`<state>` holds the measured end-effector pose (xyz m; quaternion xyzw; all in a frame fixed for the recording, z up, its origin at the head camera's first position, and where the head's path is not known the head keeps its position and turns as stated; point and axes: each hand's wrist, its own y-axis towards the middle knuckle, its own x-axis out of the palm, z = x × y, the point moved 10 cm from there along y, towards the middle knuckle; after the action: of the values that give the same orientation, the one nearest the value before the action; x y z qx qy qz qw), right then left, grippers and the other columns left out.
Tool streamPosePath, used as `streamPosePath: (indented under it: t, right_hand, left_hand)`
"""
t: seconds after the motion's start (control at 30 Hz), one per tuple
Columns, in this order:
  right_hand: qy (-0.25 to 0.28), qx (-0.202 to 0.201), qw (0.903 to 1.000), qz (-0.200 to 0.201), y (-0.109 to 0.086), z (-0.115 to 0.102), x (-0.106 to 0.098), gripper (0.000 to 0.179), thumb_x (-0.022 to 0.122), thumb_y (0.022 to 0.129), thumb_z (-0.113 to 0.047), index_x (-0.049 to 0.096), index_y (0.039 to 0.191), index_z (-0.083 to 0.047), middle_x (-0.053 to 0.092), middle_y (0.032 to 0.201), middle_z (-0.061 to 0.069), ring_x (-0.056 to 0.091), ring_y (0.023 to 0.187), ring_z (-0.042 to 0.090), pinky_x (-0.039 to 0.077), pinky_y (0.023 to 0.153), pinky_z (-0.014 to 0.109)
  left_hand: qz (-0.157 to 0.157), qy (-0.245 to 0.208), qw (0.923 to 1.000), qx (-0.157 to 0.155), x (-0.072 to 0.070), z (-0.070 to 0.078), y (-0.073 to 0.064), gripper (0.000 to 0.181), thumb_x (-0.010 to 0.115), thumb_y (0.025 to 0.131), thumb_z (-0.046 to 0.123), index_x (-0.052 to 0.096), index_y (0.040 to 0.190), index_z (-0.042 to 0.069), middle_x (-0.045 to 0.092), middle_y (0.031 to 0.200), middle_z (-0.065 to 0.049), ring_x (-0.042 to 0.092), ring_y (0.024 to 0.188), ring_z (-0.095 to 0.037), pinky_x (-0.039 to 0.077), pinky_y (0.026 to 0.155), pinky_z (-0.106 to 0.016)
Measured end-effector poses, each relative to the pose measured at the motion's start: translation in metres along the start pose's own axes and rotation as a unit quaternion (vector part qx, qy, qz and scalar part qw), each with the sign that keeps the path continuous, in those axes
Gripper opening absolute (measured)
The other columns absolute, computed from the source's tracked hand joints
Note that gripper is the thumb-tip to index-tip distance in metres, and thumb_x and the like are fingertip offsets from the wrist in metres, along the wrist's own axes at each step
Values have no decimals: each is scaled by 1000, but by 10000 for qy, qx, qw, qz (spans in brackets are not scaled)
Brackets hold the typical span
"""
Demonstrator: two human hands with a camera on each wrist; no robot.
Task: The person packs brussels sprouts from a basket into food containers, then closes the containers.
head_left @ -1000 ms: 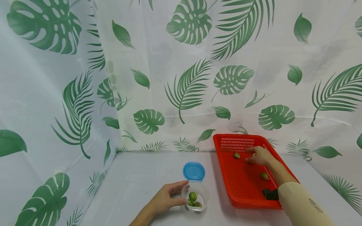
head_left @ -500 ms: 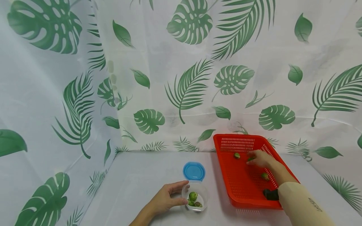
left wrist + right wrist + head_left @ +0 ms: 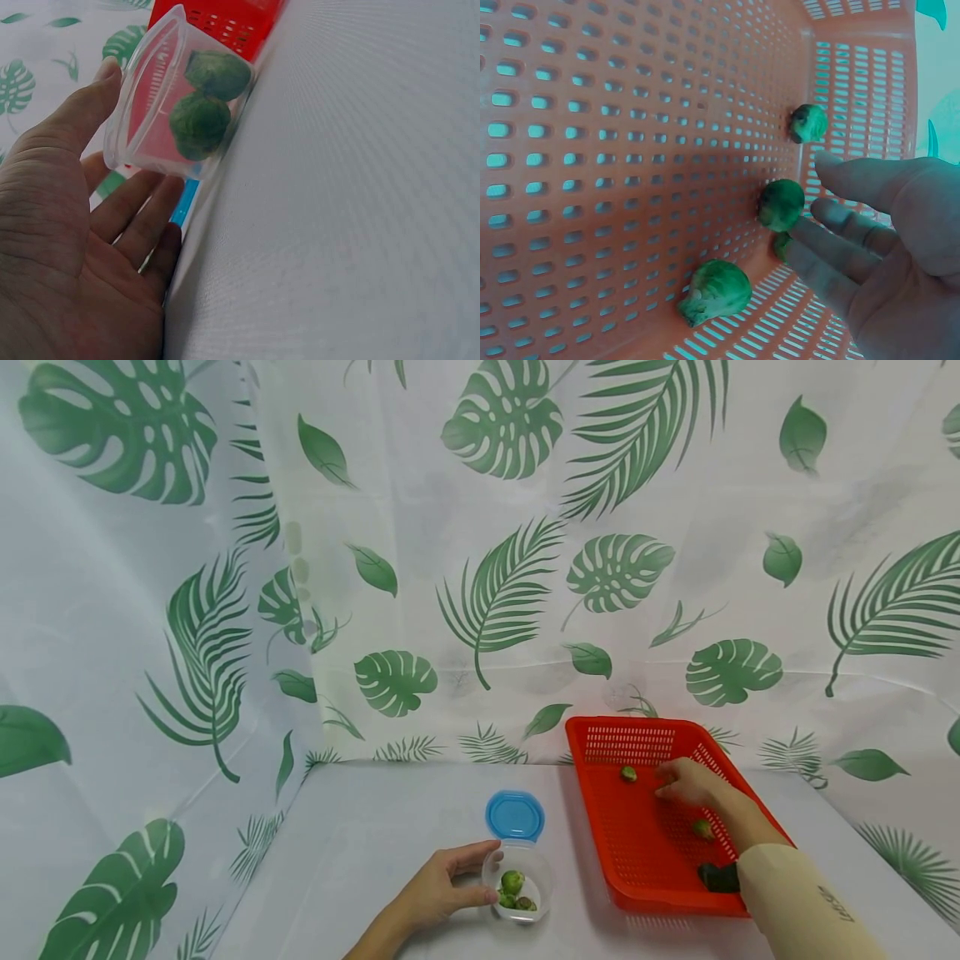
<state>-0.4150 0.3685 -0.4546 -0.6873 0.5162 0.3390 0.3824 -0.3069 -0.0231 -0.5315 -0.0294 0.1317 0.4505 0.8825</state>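
Note:
My left hand [image 3: 442, 883] holds a small clear plastic container [image 3: 540, 893] between thumb and fingers. Inside lie Brussels sprouts [image 3: 201, 124]. Its blue lid [image 3: 514, 815] lies folded back beyond it. My right hand [image 3: 692, 782] reaches down into a red perforated basket [image 3: 622, 860]. In the right wrist view, its fingers [image 3: 836, 259] are spread beside a dark green Brussels sprout [image 3: 781, 205], with the thumb apart from it; whether a fingertip touches it is unclear. Other sprouts lie in the basket, one at the far end [image 3: 808, 124] and one closer [image 3: 716, 291].
A dark object [image 3: 717, 877] shows beside the right sleeve, its kind unclear. The white tabletop [image 3: 360, 835] stretches left of the container. Behind stands a leaf-patterned curtain [image 3: 480, 693]. The basket's raised walls surround the right hand.
The right hand has shifted slightly within the basket, and the green sprout seen at its fingers half a second ago is now hidden in the head view. The left hand stays put.

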Motion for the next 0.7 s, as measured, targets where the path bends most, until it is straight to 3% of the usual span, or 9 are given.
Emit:
streamPosePath:
  t: [0.23, 0.7]
  right_hand:
    - [-84, -2, 9999, -113, -2, -2, 4, 45, 75, 93, -7, 64, 132, 11, 70, 121, 27, 67, 102, 35, 55, 97, 61]
    - [-147, -79, 9997, -188, -4, -6, 6, 28, 71, 94, 0, 72, 121, 7, 74, 103, 14, 65, 88, 24, 60, 88, 52]
  left_hand:
    - [-13, 1, 10000, 76, 0, 0, 1, 60, 79, 94, 29, 57, 150, 25, 60, 151, -1, 61, 134, -15, 49, 113, -31]
    - [-28, -14, 10000, 13, 0, -4, 2, 58, 79, 95, 28, 58, 149, 29, 61, 150, 4, 62, 133, -14, 49, 112, -31]
